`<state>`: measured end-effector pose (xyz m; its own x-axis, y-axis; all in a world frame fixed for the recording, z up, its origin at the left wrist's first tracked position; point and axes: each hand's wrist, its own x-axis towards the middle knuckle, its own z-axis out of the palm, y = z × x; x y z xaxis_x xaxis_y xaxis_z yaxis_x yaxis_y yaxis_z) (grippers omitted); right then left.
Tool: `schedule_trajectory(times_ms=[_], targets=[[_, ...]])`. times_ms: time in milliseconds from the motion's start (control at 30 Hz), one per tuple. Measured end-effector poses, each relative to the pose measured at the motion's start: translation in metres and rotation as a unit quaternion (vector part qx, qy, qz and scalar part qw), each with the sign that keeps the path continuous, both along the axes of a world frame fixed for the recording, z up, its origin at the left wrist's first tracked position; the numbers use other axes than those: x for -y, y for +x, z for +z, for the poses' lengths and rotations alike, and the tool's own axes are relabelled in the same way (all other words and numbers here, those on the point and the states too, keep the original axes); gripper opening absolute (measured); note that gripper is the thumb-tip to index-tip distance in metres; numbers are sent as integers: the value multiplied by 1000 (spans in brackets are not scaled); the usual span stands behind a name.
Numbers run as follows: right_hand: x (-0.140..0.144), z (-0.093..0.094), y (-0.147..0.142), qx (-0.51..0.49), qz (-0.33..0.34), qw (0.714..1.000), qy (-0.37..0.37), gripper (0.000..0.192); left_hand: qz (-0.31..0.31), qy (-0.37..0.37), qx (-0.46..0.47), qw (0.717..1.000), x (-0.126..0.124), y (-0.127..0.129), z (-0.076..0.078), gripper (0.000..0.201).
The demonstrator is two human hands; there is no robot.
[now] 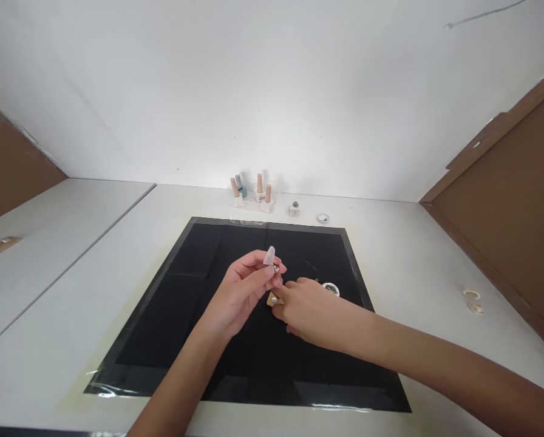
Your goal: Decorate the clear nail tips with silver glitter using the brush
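My left hand (244, 285) is raised over the black mat (181, 315), its fingertips pinched shut on a clear nail tip (269, 255) that points upward. My right hand (308, 309) lies just beside it, low on the mat, fingers curled; I cannot tell whether it grips anything, though a small tan piece (272, 298) shows at its fingertips. A small round dish (331, 289) sits just behind that hand. At the far edge of the table (413, 267), a row of polish bottles (252, 191) stands against the wall, well apart from both hands.
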<state>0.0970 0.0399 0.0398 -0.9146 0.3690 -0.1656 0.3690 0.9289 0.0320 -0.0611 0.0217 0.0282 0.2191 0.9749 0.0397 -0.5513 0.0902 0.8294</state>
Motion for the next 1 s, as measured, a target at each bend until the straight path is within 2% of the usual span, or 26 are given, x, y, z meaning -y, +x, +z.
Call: schedule_trajectory(times_ms=[200, 333, 400, 533, 667, 733, 800, 867, 1000], targets=[[-2, -10, -10, 23, 1, 1000, -3, 10, 2, 8, 1, 1000, 1, -3, 1, 6], [-2, -9, -10, 21, 2, 1000, -15, 13, 4, 5, -4, 1000, 2, -3, 2, 6], [-4, -5, -8, 10, -7, 999, -48, 11, 5, 5, -6, 1000, 2, -3, 2, 6], [-14, 7, 2, -58, -40, 983, -171, 5, 10, 7, -1, 1000, 0, -3, 2, 6], [-32, 10, 16, -195, -84, 923, -320, 5, 16, 3, 9, 1000, -1, -3, 2, 5], [-40, 6, 22, -252, -129, 880, -382, 5, 18, 2, 13, 1000, -2, -3, 1, 6], [-48, -2, 27, -281, -157, 828, -459, 6, 18, 3, 12, 1000, -3, -3, 0, 6], [-52, -10, 29, -302, -176, 789, -505, 11, 18, 4, 10, 1000, -3, -4, -1, 5], [-54, -23, 30, -296, -193, 753, -555, 16, 22, 0, 9, 1000, -3, -4, -2, 4]])
